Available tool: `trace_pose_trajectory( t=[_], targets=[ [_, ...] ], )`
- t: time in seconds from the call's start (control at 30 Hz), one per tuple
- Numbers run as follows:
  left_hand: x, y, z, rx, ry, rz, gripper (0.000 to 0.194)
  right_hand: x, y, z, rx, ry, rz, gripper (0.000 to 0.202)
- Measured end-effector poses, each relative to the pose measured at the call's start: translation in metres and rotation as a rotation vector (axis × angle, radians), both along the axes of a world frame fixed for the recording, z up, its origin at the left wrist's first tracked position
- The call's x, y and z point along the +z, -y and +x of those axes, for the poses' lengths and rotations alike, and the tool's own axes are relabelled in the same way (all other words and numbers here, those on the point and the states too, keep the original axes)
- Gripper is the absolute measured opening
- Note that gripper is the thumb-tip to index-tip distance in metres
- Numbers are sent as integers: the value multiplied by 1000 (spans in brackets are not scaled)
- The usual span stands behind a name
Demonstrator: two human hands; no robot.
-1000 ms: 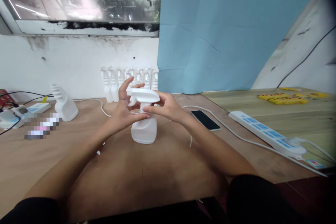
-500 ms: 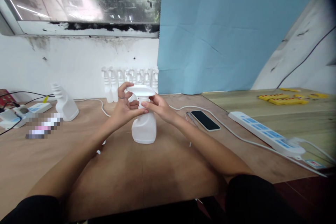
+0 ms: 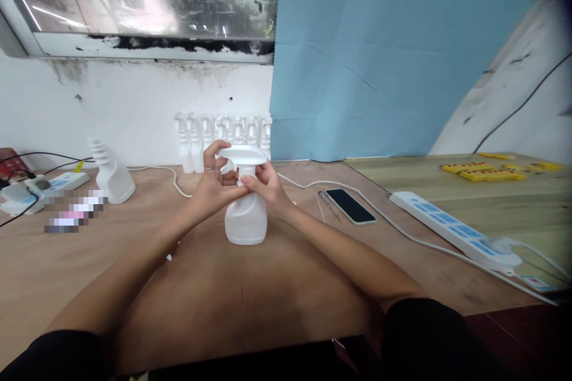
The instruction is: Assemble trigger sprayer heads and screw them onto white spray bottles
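A white spray bottle (image 3: 246, 221) stands upright on the brown tabletop (image 3: 241, 309), with its white trigger head (image 3: 242, 155) on top. My left hand (image 3: 215, 181) is wrapped round the head's left side, index finger bent over the top and thumb at the neck. From the right, my right hand (image 3: 267, 186) grips the collar just under the head, its thumb close to the left thumb. The fingers hide most of the neck and trigger.
Several white spray bottles (image 3: 192, 146) line the back wall. Another white bottle (image 3: 114, 178) without a head stands left. Right lie a phone (image 3: 351, 206), a thin tool (image 3: 329, 205), a white cable, a power strip (image 3: 453, 229) and yellow pieces (image 3: 491, 175). Another power strip (image 3: 67, 184) is far left.
My right hand has turned slightly round the collar, its wrist a little lower and nearer the bottle. The bottle stays in place, and the whole view has shifted slightly.
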State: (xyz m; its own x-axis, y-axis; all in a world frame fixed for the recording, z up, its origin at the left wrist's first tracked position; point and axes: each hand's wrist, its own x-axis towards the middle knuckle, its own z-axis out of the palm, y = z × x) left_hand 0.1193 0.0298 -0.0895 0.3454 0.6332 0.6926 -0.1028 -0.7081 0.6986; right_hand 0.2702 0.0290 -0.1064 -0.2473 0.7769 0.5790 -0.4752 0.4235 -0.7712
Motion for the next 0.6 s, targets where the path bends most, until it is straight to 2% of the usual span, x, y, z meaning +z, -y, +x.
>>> trace_pose_trajectory(
  t=[0.1, 0.3, 0.43, 0.53, 0.6],
  targets=[
    [1, 2, 0, 14, -12, -10, 78, 1, 3, -3, 34, -18, 3, 40],
    [0, 4, 0, 17, -4, -13, 77, 5, 9, -7, 8, -6, -4, 45],
    [-1, 4, 1, 43, -13, 17, 77, 5, 10, -8, -78, 23, -5, 47],
    [-1, 4, 1, 53, -14, 27, 78, 3, 10, -8, -2, -18, 32, 41],
    [-2, 4, 2, 47, -12, 23, 77, 2, 9, -7, 0, -22, 39, 41]
  ],
)
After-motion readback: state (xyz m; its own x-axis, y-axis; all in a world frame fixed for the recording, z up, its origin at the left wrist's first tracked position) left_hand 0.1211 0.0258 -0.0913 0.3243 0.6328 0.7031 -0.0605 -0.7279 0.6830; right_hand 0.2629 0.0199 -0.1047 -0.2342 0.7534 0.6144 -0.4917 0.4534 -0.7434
